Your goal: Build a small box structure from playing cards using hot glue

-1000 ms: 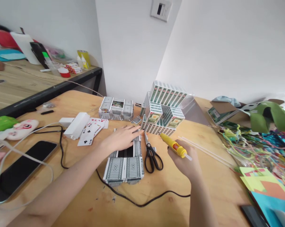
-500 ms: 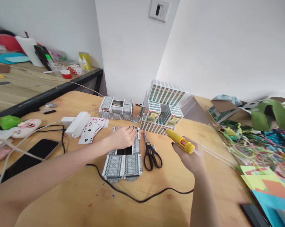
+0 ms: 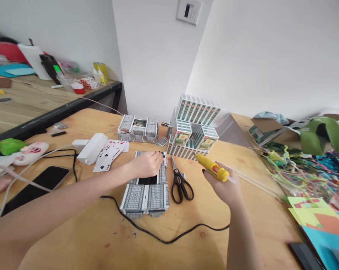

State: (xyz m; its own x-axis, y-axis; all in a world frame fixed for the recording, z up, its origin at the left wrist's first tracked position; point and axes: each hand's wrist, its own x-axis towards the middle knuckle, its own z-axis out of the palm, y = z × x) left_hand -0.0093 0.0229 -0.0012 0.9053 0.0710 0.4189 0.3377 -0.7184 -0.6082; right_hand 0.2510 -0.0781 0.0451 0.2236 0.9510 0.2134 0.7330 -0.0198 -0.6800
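Note:
My right hand (image 3: 227, 187) is wrapped round a yellow hot glue gun (image 3: 211, 167), nozzle pointing up and left, a clear glue stick poking from its back. My left hand (image 3: 149, 165) is closed, fingers bent together over the far part of a car-like model made of playing cards (image 3: 145, 197); whatever is between the fingertips is hidden. The model has a dark opening in its middle, partly covered by the hand. Black-handled scissors (image 3: 180, 185) lie between the two hands, beside the model.
Behind stand a second card model (image 3: 138, 129) and a stack of card boxes (image 3: 193, 127). Loose playing cards (image 3: 106, 157), a white adapter (image 3: 94, 148) and a phone (image 3: 51, 178) lie left. A black cable (image 3: 169, 238) crosses the front. Coloured yarn (image 3: 312, 172) and paper (image 3: 318, 221) lie right.
The glue gun has shifted slightly left and up with my right hand. My left hand stays over the card model, nearly still.

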